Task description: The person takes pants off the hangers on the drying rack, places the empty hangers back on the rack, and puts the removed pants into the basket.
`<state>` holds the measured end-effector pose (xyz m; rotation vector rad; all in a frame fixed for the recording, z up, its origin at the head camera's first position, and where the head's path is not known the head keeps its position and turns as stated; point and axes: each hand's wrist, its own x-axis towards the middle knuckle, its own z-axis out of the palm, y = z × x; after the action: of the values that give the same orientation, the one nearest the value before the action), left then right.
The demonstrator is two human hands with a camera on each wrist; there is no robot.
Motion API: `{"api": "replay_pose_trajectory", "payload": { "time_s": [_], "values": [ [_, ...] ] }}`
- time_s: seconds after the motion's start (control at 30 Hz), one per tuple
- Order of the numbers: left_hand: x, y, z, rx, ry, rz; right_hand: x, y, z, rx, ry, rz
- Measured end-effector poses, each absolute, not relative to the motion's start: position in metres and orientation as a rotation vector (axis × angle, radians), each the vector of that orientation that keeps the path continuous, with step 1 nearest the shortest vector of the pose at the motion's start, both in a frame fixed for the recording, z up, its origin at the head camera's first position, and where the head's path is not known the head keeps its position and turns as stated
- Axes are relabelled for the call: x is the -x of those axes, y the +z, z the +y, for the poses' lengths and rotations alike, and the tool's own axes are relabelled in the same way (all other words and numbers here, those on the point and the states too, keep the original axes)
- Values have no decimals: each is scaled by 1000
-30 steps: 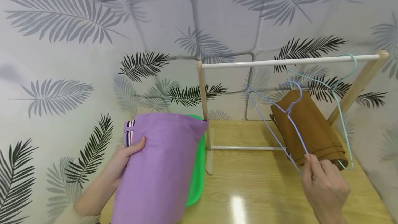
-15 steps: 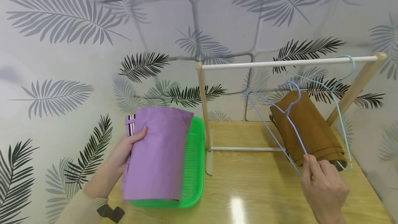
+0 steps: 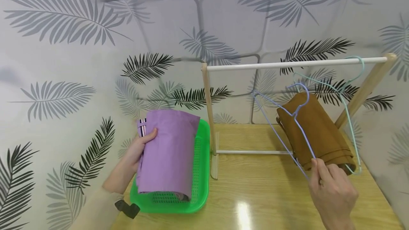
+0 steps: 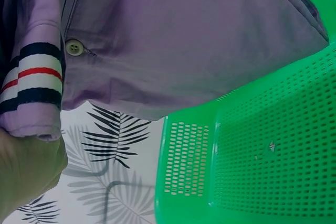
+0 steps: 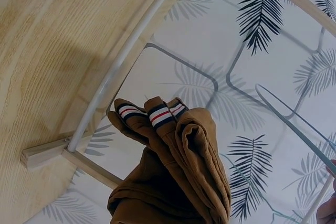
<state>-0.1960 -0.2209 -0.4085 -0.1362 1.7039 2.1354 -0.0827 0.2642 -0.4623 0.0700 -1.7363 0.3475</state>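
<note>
My left hand (image 3: 137,150) grips folded purple trousers (image 3: 169,152) by their left edge, the thumb lying across the front. They are over the green basket (image 3: 202,173); whether they touch it I cannot tell. In the left wrist view, a button (image 4: 74,47) and a striped band show on the cloth. My right hand (image 3: 333,191) pinches the lower right arm of a lavender-blue hanger (image 3: 295,113), its hook upward and off the rail. Just behind it, folded brown trousers (image 3: 319,130) hang on a mint-green hanger (image 3: 350,127).
A drying rack with a white top rail (image 3: 271,65) and wooden legs stands on the wooden table (image 3: 262,191). The mint-green hanger hooks over the rail's right end. A lower white bar (image 3: 252,152) joins the legs near the tabletop. Leaf-patterned wall covering (image 3: 159,27) rises behind.
The purple trousers have moved away from me, then slightly right, with my left hand, baring more of the green basket. My right hand and the lavender-blue hanger stay almost still.
</note>
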Motion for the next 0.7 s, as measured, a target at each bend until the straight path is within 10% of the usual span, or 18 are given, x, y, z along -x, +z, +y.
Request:
{"api": "replay_pose_trajectory", "payload": {
  "time_s": [0.7],
  "values": [
    [219,-441,-204,223,2168,1511,82,-461,263,-75,348,-1754]
  ]
}}
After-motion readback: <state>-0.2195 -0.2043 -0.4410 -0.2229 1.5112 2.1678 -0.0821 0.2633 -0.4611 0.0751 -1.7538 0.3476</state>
